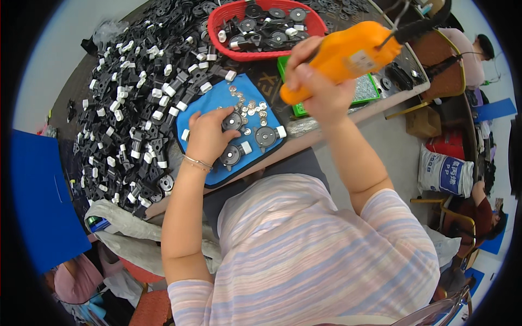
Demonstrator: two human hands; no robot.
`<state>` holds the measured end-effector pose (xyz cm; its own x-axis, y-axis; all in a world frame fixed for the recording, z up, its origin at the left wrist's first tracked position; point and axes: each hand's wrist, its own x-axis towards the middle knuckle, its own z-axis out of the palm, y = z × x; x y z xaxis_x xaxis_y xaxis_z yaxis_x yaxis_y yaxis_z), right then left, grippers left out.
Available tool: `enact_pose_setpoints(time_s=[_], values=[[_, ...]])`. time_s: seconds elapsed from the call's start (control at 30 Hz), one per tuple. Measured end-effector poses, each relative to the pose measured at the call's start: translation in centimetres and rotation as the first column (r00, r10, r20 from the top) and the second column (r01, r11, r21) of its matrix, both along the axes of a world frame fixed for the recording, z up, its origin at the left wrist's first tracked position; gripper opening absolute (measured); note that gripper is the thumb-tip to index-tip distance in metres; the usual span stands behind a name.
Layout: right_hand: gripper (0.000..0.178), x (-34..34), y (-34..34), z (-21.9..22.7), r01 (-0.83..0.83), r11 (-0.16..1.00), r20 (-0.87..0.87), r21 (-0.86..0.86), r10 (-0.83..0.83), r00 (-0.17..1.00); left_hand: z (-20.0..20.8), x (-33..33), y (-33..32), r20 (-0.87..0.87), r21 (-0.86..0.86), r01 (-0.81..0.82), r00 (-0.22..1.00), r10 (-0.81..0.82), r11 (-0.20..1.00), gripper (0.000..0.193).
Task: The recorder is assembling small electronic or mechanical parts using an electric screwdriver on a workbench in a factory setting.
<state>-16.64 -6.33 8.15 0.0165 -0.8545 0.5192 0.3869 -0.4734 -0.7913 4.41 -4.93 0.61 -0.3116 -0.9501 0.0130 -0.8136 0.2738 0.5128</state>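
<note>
Left grip [209,133] rests palm-down on the blue mat [217,98], its fingers curled over a round black part [232,121] that it touches at the mat's middle; whether they truly clamp it cannot be told. Right grip [315,89] is raised above the bench [348,114], closed tight round the handle of an orange power screwdriver [348,51], well apart from the part under the left fingers. Small silver screws [251,107] lie scattered just beside that part, and two more round black parts [266,136] [231,155] with white ends lie near it on the mat. A large heap of black-and-white parts [130,103] spreads to the left. A red basket [217,24] of parts stands beyond the mat, with a green tray [361,92] behind the right wrist.
</note>
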Motion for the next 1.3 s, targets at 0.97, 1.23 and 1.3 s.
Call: enact_pose_setpoints(time_s=[0.97,1.23,1.3], values=[[0.023,6.7,-0.4,-2.0,-0.201,0.979,-0.164,-0.008,0.197,0.967,-0.6,0.3,-0.1,-0.035,-0.024,0.042,0.998,-0.043,0.999,0.042],[0.026,6.7,-0.9,-2.5,-0.200,0.975,-0.144,-0.094,0.186,0.972,-0.4,0.2,-0.2,-0.025,-0.029,0.034,0.999,-0.035,0.999,0.041],[0.024,6.4,-1.1,-2.3,-0.191,0.982,-0.150,-0.002,0.189,0.971,0.6,-0.1,-0.1,0.008,0.031,0.022,1.000,-0.022,0.999,0.043]])
